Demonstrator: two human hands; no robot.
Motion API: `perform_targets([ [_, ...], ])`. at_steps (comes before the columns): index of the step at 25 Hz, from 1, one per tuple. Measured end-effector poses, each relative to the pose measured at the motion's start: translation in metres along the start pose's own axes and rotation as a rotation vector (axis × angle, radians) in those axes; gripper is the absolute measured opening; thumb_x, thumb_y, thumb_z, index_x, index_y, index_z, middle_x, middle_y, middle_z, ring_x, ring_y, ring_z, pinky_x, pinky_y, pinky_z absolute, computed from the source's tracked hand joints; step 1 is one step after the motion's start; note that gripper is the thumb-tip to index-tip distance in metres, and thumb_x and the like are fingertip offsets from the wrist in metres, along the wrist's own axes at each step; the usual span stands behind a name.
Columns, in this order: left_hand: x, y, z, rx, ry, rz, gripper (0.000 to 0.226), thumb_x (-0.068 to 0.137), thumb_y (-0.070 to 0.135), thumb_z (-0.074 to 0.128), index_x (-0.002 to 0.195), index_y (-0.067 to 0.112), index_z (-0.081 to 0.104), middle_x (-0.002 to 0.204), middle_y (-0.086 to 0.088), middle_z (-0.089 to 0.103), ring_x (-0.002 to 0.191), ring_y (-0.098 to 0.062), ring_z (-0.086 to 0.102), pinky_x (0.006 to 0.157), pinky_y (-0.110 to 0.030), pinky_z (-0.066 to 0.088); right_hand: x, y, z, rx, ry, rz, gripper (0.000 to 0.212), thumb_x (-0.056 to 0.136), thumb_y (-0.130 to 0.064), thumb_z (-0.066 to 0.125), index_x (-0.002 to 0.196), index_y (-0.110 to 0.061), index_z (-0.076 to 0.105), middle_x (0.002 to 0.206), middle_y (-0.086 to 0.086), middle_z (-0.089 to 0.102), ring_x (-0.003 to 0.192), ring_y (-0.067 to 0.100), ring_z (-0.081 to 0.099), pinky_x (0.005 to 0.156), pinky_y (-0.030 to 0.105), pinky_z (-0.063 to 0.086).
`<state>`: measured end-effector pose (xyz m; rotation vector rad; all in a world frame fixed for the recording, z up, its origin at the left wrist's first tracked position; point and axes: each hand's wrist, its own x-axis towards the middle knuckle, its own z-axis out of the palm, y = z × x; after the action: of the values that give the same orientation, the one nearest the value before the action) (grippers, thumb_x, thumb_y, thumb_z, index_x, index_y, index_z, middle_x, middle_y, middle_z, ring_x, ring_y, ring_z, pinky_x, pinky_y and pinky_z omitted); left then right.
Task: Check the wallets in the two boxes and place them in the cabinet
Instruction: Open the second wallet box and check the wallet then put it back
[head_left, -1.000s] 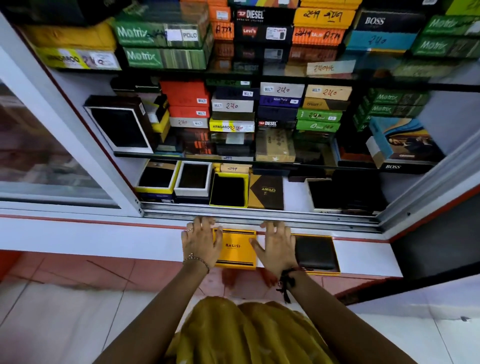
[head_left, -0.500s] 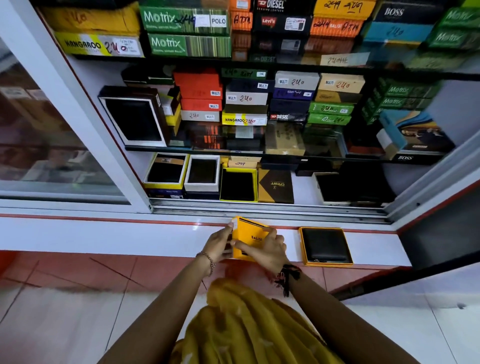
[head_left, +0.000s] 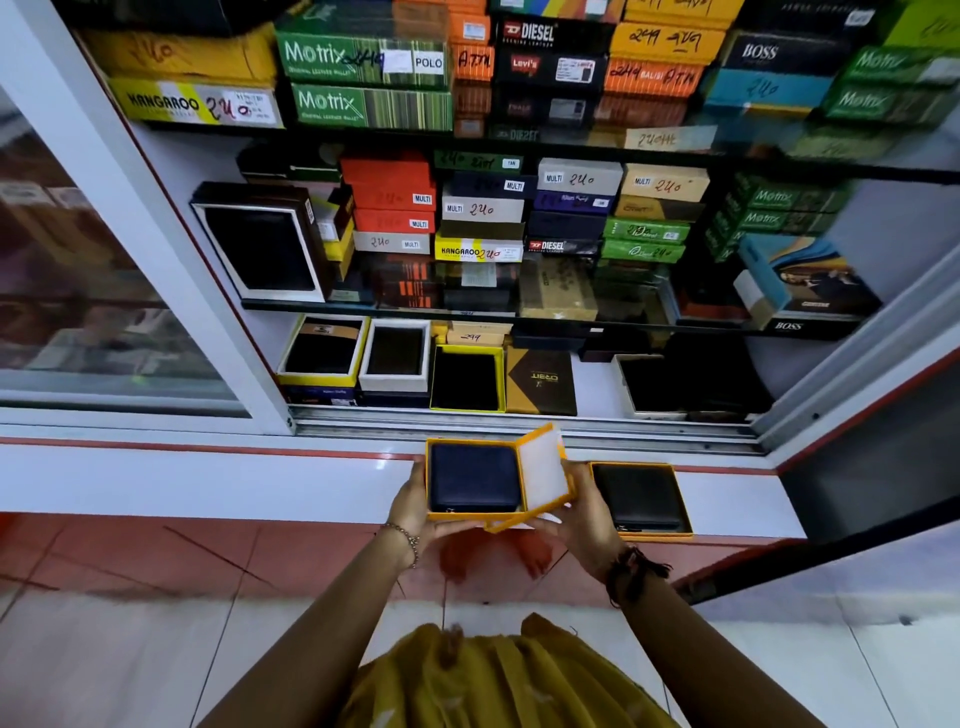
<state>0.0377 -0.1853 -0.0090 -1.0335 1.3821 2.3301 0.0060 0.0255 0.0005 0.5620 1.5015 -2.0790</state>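
I hold an orange box (head_left: 475, 515) above the white ledge (head_left: 208, 483); a dark blue wallet (head_left: 474, 477) lies inside it. My left hand (head_left: 413, 506) grips the box's left side. My right hand (head_left: 584, 514) holds its lid (head_left: 543, 475), tilted up at the box's right edge with the white inside showing. A second orange box (head_left: 684, 519) with a black wallet (head_left: 639, 493) rests open on the ledge to the right. Beyond the ledge stands the open cabinet (head_left: 597, 387), its bottom shelf lined with open wallet boxes.
Stacked wallet cartons fill the upper glass shelves (head_left: 545, 218). A sliding glass door (head_left: 78, 260) covers the cabinet's left side; its metal track (head_left: 519, 423) runs along the front. A bare white patch (head_left: 595, 387) of bottom shelf lies between the brown box (head_left: 540, 382) and a black one (head_left: 654, 387).
Both hands picked the closed yellow box up from the ledge, then took the lid off to the right, exposing the dark blue wallet.
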Motion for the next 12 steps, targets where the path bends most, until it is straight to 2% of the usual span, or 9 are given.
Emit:
perform_targets([
  [1,0.004,-0.003,0.001,0.081,0.050,0.045,0.036,0.101,0.044,0.037,0.112,0.018,0.060,0.106,-0.012,0.070,0.099,-0.033,0.066,0.076,-0.050,0.061,0.003,0.003,-0.005,-0.046,0.038,-0.018,0.030,0.100,-0.033,0.052,0.121,-0.014,0.061,0.120,0.016,0.064,0.107,0.032,0.066,0.085,0.052,0.060],
  [3,0.012,-0.008,0.002,0.352,0.200,0.192,0.030,0.101,0.033,0.039,0.119,0.015,0.054,0.108,-0.011,0.066,0.106,-0.035,0.063,0.087,-0.042,0.054,0.010,0.010,-0.011,-0.316,0.186,-0.124,0.017,0.095,-0.031,0.063,0.104,-0.019,0.071,0.115,0.012,0.068,0.111,0.033,0.065,0.095,0.053,0.056],
  [4,0.014,-0.008,0.003,0.465,0.273,0.261,0.025,0.100,0.025,0.041,0.118,0.014,0.054,0.105,-0.011,0.065,0.105,-0.036,0.063,0.085,-0.039,0.051,0.009,0.011,-0.011,-0.451,0.277,-0.178,0.013,0.093,-0.030,0.066,0.096,-0.020,0.074,0.109,0.011,0.071,0.106,0.030,0.066,0.094,0.047,0.056],
  [6,0.019,-0.008,0.002,0.590,0.350,0.342,0.024,0.095,0.012,0.045,0.113,0.010,0.061,0.107,-0.014,0.067,0.099,-0.033,0.064,0.080,-0.032,0.048,0.005,0.012,-0.009,-0.662,0.394,-0.270,0.020,0.091,-0.030,0.068,0.090,-0.013,0.077,0.098,0.014,0.077,0.089,0.025,0.067,0.076,0.032,0.053],
  [8,0.019,-0.007,0.002,0.685,0.342,0.377,0.029,0.095,0.009,0.046,0.115,0.009,0.067,0.116,-0.014,0.067,0.101,-0.030,0.063,0.081,-0.028,0.045,0.005,0.012,-0.008,-0.802,0.412,-0.309,0.027,0.092,-0.030,0.066,0.088,-0.005,0.078,0.091,0.017,0.078,0.082,0.027,0.070,0.066,0.029,0.049],
  [10,0.016,-0.009,0.006,0.760,0.271,0.387,0.032,0.096,0.012,0.045,0.122,0.013,0.065,0.119,-0.010,0.068,0.109,-0.027,0.062,0.084,-0.024,0.042,0.006,0.012,-0.006,-0.821,0.382,-0.307,0.025,0.092,-0.026,0.066,0.092,-0.004,0.079,0.094,0.016,0.079,0.089,0.028,0.072,0.070,0.029,0.052],
  [12,0.013,-0.009,0.008,0.843,0.195,0.423,0.036,0.094,0.011,0.049,0.127,0.015,0.064,0.120,-0.008,0.069,0.113,-0.027,0.062,0.086,-0.021,0.041,0.007,0.014,-0.005,-0.895,0.312,-0.300,0.029,0.087,-0.030,0.073,0.103,-0.005,0.077,0.103,0.011,0.077,0.096,0.026,0.071,0.078,0.027,0.051],
])
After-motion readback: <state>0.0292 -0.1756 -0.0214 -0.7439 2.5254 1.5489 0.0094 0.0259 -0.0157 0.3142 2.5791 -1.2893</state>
